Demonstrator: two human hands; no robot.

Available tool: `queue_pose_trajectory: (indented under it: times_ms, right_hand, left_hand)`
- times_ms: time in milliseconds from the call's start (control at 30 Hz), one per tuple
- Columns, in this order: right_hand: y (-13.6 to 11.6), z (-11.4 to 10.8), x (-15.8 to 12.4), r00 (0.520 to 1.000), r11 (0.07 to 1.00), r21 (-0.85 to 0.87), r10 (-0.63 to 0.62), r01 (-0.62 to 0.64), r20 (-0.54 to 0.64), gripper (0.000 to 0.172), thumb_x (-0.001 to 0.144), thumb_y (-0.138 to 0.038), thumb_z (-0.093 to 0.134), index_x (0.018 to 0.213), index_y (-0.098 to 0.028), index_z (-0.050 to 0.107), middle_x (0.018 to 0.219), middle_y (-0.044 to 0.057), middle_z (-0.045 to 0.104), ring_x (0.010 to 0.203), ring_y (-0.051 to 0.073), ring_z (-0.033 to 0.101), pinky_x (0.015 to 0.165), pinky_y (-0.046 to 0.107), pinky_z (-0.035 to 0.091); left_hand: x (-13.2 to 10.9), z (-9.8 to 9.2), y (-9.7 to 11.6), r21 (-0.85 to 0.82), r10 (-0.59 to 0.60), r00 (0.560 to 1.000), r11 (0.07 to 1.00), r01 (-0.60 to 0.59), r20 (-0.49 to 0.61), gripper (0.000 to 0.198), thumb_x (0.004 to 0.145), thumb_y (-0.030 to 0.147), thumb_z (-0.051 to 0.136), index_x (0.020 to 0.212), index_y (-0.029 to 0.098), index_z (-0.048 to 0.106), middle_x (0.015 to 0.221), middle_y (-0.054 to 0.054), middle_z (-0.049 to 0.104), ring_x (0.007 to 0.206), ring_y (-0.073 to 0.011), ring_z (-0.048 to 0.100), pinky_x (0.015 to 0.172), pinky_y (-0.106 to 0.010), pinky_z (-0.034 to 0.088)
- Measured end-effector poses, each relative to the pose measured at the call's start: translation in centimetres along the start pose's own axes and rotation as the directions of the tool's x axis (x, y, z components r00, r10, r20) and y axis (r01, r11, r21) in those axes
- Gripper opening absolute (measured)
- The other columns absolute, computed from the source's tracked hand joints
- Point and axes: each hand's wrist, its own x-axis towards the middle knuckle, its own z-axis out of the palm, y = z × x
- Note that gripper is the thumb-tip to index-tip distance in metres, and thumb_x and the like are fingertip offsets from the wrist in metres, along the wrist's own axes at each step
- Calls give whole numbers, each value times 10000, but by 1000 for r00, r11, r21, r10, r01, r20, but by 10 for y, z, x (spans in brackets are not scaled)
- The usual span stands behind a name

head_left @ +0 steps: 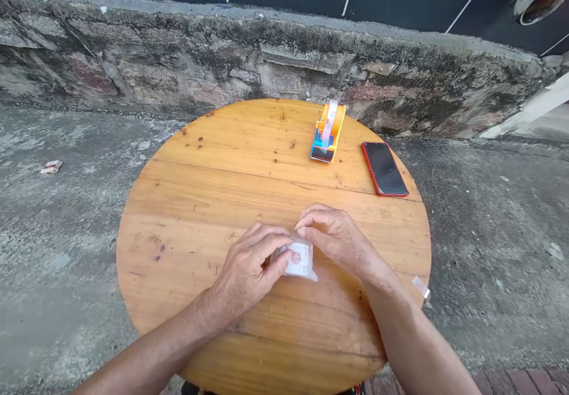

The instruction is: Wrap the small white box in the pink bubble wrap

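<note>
Now my left hand (251, 259) pinches bag (303, 263), maybe so it won't slip; right hand (335, 235) pinches bag's far edge.

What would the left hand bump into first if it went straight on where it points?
Beyond the plastic-wrapped packet it holds, the left hand would probably meet the right hand first, though depth is unclear.
</note>
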Motion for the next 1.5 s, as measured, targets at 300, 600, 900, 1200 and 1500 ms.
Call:
queue_pose_trajectory:
  times_ms: [300, 600, 900, 1200, 1500]
  right_hand:
    - [2, -2, 0, 999, 999, -17, 33, -33, 8, 160, 819, -107, 564, 707, -183, 649, 747, -12, 595, 743, 116, 555, 699, 256, 413]
    - [-1, -2, 0, 999, 999, -25, 48, -48, -1, 161, 817, -105, 567, 705, -180, 655, 752, -14, 600, 743, 115, 560, 693, 255, 420]
    - [-6, -1, -3, 1000, 999, -40, -7, 8, 19, 171, 819, -95, 573, 728, -175, 694, 760, 5, 602, 741, 123, 574, 676, 259, 436]
    - [-5, -1, -8, 975, 942, -252, -201, 220, 97, 188, 828, -57, 572, 762, -189, 689, 796, -8, 603, 746, 106, 569, 709, 268, 387]
    - [-15, -1, -15, 947, 806, -498, -281, 319, 153, 179, 896, -148, 553, 789, -181, 693, 844, 25, 626, 779, 139, 555, 760, 306, 381]
  left_hand:
    - [6, -1, -3, -146, -147, 980, 975, 166, 136, 204, 849, 160, 573, 1039, 201, 635, 989, -33, 641, 917, -160, 583, 811, -278, 449]
    - [7, -2, -1, -208, -190, 962, 951, 229, 195, 204, 875, 214, 552, 1049, 198, 658, 999, -39, 564, 899, -153, 556, 761, -261, 444]
    - [6, 1, 1, -176, -257, 960, 945, 274, 112, 111, 835, 176, 597, 942, 196, 613, 867, 12, 583, 764, -119, 547, 695, -240, 427]
    - [3, 3, 0, -232, -304, 946, 918, 322, 108, 154, 830, 174, 590, 982, 190, 571, 858, 14, 572, 764, -121, 552, 673, -237, 442]
    - [3, 2, -2, -210, -186, 979, 957, 200, 86, 184, 882, 173, 563, 1050, 211, 628, 891, -2, 572, 801, -124, 544, 726, -253, 441]
